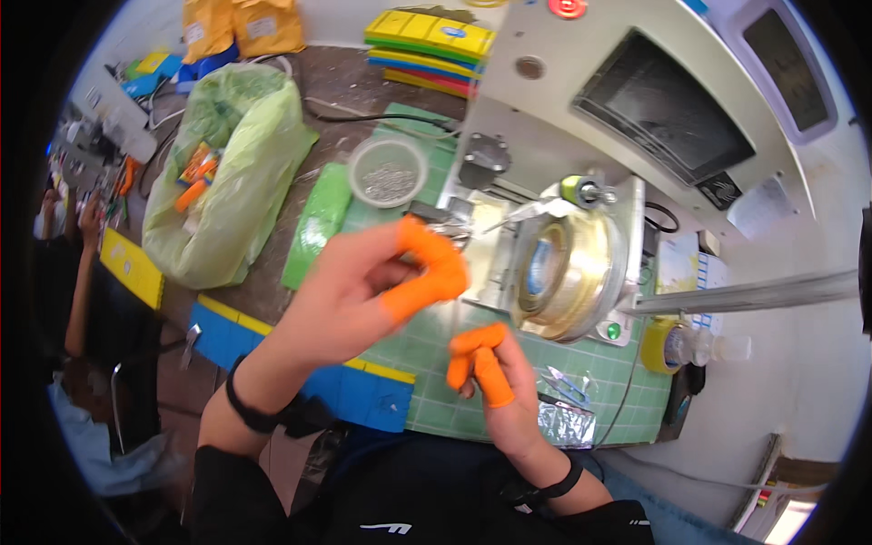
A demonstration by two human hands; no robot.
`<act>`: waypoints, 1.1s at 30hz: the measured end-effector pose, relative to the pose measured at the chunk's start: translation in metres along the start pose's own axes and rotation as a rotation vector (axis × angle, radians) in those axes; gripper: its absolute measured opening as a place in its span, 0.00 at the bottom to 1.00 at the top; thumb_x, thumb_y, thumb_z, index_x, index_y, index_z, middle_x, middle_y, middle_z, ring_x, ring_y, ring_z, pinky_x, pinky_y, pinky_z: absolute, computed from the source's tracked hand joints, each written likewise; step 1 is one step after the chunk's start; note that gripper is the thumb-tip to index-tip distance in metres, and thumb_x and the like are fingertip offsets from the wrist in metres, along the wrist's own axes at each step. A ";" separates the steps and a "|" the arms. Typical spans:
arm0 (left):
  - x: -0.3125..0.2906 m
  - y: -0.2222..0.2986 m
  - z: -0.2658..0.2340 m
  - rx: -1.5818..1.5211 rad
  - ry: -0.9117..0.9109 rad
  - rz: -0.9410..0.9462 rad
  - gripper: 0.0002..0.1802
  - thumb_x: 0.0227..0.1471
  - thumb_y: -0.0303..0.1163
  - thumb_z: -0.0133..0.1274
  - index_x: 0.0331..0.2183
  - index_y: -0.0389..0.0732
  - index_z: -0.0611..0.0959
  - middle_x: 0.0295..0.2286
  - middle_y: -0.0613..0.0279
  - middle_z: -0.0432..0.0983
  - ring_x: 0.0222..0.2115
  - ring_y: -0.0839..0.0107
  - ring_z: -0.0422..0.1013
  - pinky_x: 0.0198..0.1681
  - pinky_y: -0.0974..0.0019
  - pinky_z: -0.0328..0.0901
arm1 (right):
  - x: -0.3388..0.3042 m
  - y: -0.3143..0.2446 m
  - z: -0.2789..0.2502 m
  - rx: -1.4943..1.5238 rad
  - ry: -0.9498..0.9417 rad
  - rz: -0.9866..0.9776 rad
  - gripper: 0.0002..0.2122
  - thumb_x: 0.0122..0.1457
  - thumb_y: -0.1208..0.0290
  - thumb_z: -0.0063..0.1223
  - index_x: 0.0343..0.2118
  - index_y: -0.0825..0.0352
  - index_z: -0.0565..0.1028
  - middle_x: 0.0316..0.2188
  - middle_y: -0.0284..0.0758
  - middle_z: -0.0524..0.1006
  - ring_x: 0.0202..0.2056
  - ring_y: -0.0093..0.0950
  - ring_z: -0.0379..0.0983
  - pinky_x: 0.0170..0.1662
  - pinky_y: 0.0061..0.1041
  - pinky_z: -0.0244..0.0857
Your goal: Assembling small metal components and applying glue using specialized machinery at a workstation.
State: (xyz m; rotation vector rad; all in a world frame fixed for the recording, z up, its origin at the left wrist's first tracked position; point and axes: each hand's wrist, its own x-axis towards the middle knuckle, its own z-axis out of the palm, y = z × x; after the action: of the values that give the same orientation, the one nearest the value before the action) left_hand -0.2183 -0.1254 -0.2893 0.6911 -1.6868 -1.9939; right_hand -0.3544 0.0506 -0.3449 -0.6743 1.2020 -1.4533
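Note:
My left hand [363,286], with orange finger cots on thumb and forefinger, is closed in a pinch beside the metal parts at the front of a bench machine [536,100]. What it pinches is too small and blurred to name. A faint thin line drops from its fingertips toward my right hand [498,381]. That hand, lower and nearer me, also wears orange finger cots, its fingers curled together over something I cannot make out. Just right of the left fingertips is a spool of clear yellowish tape or film [568,277]. A round tub of small metal pieces [389,174] stands beyond the left hand.
A green gridded mat [427,400] covers the bench. Blue snips [568,386] and a clear packet [565,425] lie right of my right hand. Left are a green packet [318,222] and a bag-lined bin [263,191]. A metal bar [754,295] juts in from the right. Another person works at far left.

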 end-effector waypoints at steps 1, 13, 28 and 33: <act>-0.008 -0.008 -0.001 -0.012 -0.015 0.008 0.07 0.57 0.22 0.60 0.39 0.35 0.82 0.36 0.65 0.77 0.28 0.84 0.72 0.30 0.76 0.68 | -0.004 -0.006 -0.008 -0.070 -0.024 0.047 0.10 0.72 0.67 0.46 0.47 0.67 0.74 0.33 0.30 0.75 0.31 0.18 0.68 0.36 0.19 0.61; -0.053 0.002 0.020 0.469 -0.474 0.460 0.09 0.44 0.29 0.71 0.28 0.38 0.86 0.34 0.51 0.85 0.29 0.65 0.80 0.30 0.68 0.71 | -0.029 -0.139 -0.125 -0.496 0.963 -1.057 0.15 0.65 0.77 0.53 0.53 0.71 0.67 0.37 0.32 0.71 0.31 0.18 0.64 0.38 0.17 0.60; -0.050 0.010 0.075 0.064 -0.406 0.454 0.19 0.52 0.41 0.61 0.20 0.34 0.84 0.21 0.54 0.82 0.16 0.65 0.73 0.20 0.66 0.62 | -0.076 -0.122 -0.167 -0.303 0.856 -0.960 0.04 0.66 0.76 0.56 0.37 0.71 0.75 0.29 0.31 0.74 0.23 0.16 0.65 0.27 0.15 0.57; -0.028 0.010 0.096 0.079 -0.454 0.485 0.22 0.54 0.43 0.60 0.19 0.34 0.83 0.19 0.55 0.80 0.15 0.66 0.72 0.20 0.66 0.61 | -0.071 -0.133 -0.164 -0.371 0.802 -0.947 0.07 0.64 0.74 0.58 0.36 0.71 0.73 0.29 0.33 0.73 0.23 0.17 0.66 0.27 0.15 0.59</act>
State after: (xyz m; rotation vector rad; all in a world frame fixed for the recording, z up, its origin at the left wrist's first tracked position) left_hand -0.2566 -0.0363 -0.2636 -0.1677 -1.9556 -1.8148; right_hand -0.5323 0.1568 -0.2617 -1.0379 1.9354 -2.4589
